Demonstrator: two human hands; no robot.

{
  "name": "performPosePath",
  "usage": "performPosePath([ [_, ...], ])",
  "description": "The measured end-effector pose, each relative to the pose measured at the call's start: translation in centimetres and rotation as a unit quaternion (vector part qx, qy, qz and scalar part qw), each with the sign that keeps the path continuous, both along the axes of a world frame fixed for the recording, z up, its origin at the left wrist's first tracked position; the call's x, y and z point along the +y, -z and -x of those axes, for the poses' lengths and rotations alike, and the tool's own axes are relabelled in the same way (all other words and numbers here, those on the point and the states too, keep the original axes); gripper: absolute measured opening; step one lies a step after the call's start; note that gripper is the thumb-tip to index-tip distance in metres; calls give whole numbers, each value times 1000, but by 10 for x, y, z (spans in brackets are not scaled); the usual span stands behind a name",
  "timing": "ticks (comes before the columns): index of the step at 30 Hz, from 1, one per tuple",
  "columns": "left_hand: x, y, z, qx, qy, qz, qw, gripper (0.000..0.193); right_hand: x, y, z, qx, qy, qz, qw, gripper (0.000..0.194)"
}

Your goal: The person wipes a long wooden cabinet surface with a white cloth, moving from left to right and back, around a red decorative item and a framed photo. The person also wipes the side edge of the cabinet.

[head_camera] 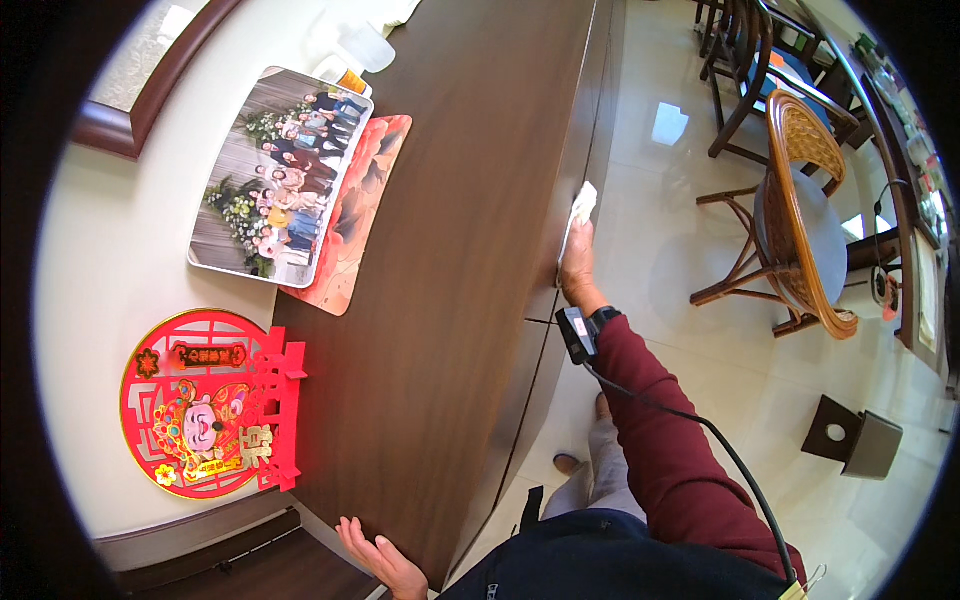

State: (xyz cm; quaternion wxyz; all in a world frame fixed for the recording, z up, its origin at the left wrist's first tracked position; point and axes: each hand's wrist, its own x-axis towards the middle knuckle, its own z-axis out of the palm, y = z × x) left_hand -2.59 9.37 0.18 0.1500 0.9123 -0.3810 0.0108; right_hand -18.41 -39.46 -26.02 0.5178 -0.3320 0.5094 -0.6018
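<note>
My right hand (577,259) holds a white cloth or tissue (583,202) against the front face of a dark brown wooden cabinet (435,225). A device with a cable is strapped at that wrist. My left hand (384,559) is at the near end of the cabinet top, palm turned up and fingers apart, with nothing in it. A framed group photo (281,180) leans on the wall at the cabinet's left side, over a red floral board (360,217). Nearer to me, a round red festive decoration (206,405) stands at the wall.
A translucent plastic container (366,46) stands at the cabinet's far end. To the right, a rattan chair (802,210) and a dark wooden chair (739,82) stand on glossy floor tiles. A dark box-like object (874,444) is at the lower right.
</note>
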Motion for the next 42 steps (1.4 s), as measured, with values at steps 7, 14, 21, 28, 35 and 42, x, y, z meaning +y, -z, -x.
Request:
performPosePath([
  [7, -1, -4, 2, -14, 15, -25, 999, 49, 91, -3, -15, 1, -8, 32, 999, 52],
  [14, 1, -4, -2, -13, 112, -10, 994, 49, 212, 4, -54, 125, 10, -5, 992, 66],
  [21, 9, 4, -14, -63, 224, 23, 972, 47, 370, -7, -78, 148, -23, -16, 989, 68],
  [28, 4, 10, -27, -119, 332, 71, 933, 48, 485, -70, -95, 131, -45, -8, 990, 69],
  [35, -4, -7, -45, -90, 476, 84, 871, 46, 532, -155, -72, 88, -128, 151, 976, 66],
  [42, -4, -4, -43, -100, 471, 91, 872, 48, 515, -172, -76, 105, -66, 163, 979, 65],
])
